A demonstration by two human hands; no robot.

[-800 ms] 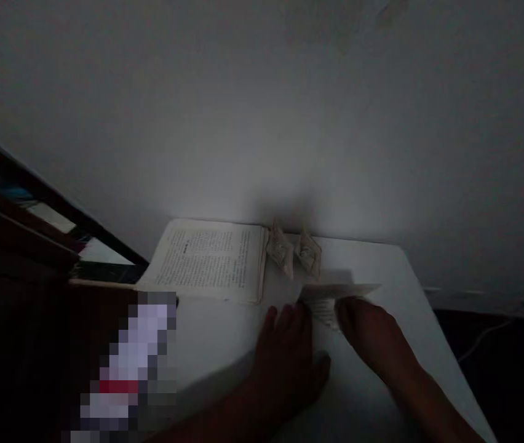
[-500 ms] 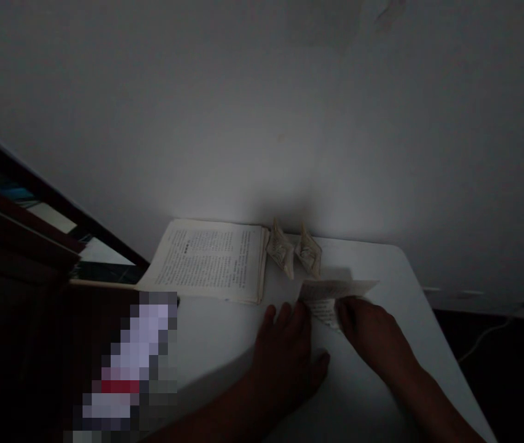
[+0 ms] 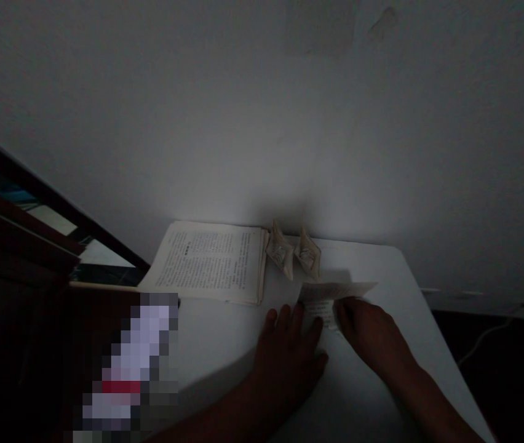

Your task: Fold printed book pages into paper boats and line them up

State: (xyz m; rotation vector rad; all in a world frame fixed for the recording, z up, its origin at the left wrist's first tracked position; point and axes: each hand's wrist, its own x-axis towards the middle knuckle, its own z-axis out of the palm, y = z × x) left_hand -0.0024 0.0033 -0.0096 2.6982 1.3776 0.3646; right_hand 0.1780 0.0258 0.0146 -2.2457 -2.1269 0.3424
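Observation:
A partly folded sheet of printed paper [image 3: 336, 290] lies on the white table, one flap raised along its far side. My left hand [image 3: 289, 351] rests with fingers spread, its fingertips on the left part of the sheet. Closed fingers of my right hand [image 3: 366, 326] grip the sheet's right part; the exact pinch is partly hidden. Just beyond the sheet, two folded paper boats [image 3: 280, 252] of printed paper stand side by side.
A stack of printed pages [image 3: 211, 261] lies at the table's back left, against the pale wall [image 3: 225, 123]. The white table [image 3: 382, 264] has a rounded far right corner. A blurred-out object [image 3: 128, 357] is at the left edge. A pale cable [image 3: 483, 338] runs at right.
My left index finger has spread away from the other fingers onto the paper's near part. The right hand keeps its hold almost unmoved.

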